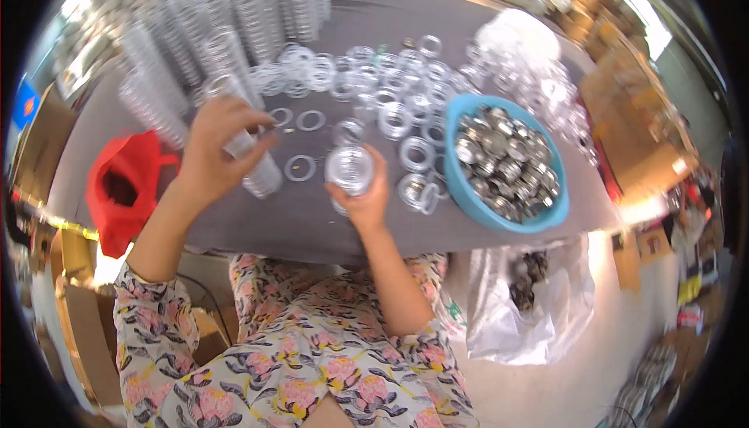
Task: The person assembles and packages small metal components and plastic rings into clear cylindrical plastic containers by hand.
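My right hand (368, 198) grips a clear round plastic container (349, 169) from its side, the thumb and fingers wrapped round it. Over the left part of the table, my left hand (218, 143) is raised with its thumb and fingers apart. Below and behind that hand runs a leaning stack of clear plastic cups (264, 178), partly covered by it. Between the hands, thin clear rings (299, 168) lie flat on the dark cloth. More loose clear round pieces (394, 120) crowd together just beyond my right hand.
A blue basin (555, 213) full of shiny metal round pieces stands at the right. Tall stacks of clear cups (265, 10) rise at the back left. A red cloth bag (117, 186) sits at the left edge; a white plastic bag (538, 311) is below the table's right side.
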